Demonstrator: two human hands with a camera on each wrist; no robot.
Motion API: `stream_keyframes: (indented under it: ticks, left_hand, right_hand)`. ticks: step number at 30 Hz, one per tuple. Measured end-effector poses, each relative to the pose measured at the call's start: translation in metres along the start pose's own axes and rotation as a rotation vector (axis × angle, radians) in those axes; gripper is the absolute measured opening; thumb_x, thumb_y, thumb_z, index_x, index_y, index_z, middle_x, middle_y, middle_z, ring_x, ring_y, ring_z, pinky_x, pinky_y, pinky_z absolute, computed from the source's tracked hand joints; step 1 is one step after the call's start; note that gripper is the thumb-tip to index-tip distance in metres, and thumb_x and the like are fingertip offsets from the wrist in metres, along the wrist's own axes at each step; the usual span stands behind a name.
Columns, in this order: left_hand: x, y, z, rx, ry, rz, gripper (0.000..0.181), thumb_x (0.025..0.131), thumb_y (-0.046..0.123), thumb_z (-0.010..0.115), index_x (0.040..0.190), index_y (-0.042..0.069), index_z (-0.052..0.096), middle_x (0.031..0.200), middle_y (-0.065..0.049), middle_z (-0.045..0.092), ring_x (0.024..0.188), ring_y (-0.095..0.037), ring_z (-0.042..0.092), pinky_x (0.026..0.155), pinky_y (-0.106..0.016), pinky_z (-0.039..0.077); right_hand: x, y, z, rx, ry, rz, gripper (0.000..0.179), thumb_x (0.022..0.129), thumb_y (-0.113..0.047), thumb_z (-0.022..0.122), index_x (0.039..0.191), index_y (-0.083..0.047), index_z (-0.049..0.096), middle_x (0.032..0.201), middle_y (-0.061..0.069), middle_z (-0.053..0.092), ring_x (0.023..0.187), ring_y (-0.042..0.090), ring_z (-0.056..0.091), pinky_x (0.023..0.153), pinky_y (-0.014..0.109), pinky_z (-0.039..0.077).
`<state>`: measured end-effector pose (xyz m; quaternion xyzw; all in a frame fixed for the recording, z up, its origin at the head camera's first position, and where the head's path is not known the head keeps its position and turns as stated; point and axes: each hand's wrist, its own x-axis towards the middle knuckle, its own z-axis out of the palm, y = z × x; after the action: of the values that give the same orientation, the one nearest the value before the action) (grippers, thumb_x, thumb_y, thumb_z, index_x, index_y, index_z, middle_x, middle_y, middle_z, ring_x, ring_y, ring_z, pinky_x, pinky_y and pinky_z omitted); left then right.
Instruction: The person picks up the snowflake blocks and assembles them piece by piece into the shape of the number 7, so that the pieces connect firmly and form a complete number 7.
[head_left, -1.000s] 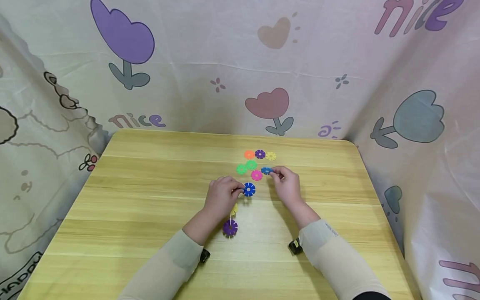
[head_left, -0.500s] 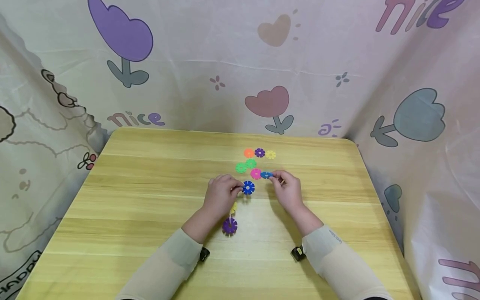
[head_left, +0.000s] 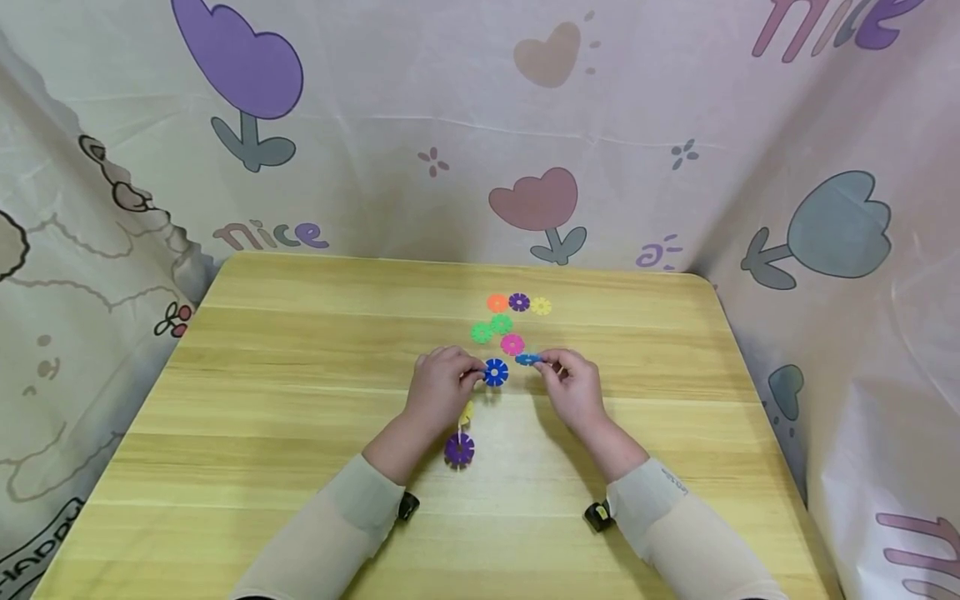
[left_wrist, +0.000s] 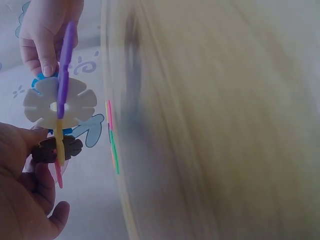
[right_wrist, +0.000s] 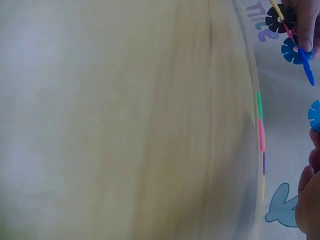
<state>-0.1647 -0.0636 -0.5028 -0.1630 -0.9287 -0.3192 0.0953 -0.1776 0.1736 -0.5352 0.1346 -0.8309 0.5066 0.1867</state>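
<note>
My left hand (head_left: 442, 385) pinches a joined chain of slotted plastic snowflake discs. A dark blue disc (head_left: 496, 362) forms its far end, and a purple disc (head_left: 452, 451) hangs at the near end below a yellow disc (head_left: 467, 412). A white disc (left_wrist: 40, 102) and a black disc (left_wrist: 46, 151) also show in the chain in the left wrist view. Between thumb and fingers, my right hand (head_left: 576, 385) holds a loose light blue disc (head_left: 527, 359), seen nearly edge-on. It is just right of the dark blue disc, with a small gap between them.
Loose discs lie on the wooden table (head_left: 300, 375) beyond my hands: orange (head_left: 492, 304), purple (head_left: 519, 296), yellow (head_left: 541, 300), two green (head_left: 482, 327) and pink (head_left: 513, 338). A printed curtain (head_left: 375, 100) stands behind the table and along its sides.
My right hand has brought the light blue disc nearer to me and slightly left, from beside the pink disc toward the dark blue one, tilting it flatter. The left hand stays almost still.
</note>
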Motion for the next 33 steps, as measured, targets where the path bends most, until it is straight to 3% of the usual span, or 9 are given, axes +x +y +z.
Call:
stream_keyframes:
  ticks: [13,26,33]
  left_hand:
    - [0.0001,0.0009,-0.001,-0.007,0.003,-0.002,0.006,0.098,0.016,0.078,0.1,0.016,0.083,0.098,0.003,0.074,0.097,-0.023,0.066,0.093,-0.049,0.046]
    - [-0.0007,0.0016,-0.0014,-0.01,0.012,0.001,0.006,0.098,0.016,0.078,0.1,0.016,0.084,0.098,0.003,0.073,0.098,-0.023,0.066,0.093,-0.049,0.046]
    - [-0.001,0.0024,-0.0018,-0.015,0.019,0.005,0.006,0.098,0.015,0.078,0.099,0.016,0.084,0.097,0.003,0.073,0.097,-0.023,0.066,0.093,-0.049,0.046]
  right_hand:
    - [-0.0066,-0.0046,-0.0003,0.039,-0.044,-0.036,0.01,0.088,0.009,0.08,0.093,0.0,0.077,0.082,0.009,0.07,0.072,0.015,0.06,0.062,0.022,0.052]
    - [-0.0093,-0.0047,0.0052,0.063,0.006,-0.134,0.018,0.08,0.016,0.083,0.087,0.001,0.077,0.079,0.01,0.07,0.067,0.026,0.061,0.057,0.025,0.051]
    - [-0.0091,-0.0048,0.005,0.054,-0.005,-0.144,0.019,0.081,0.016,0.082,0.088,-0.001,0.078,0.079,0.008,0.071,0.068,0.024,0.062,0.058,0.026,0.052]
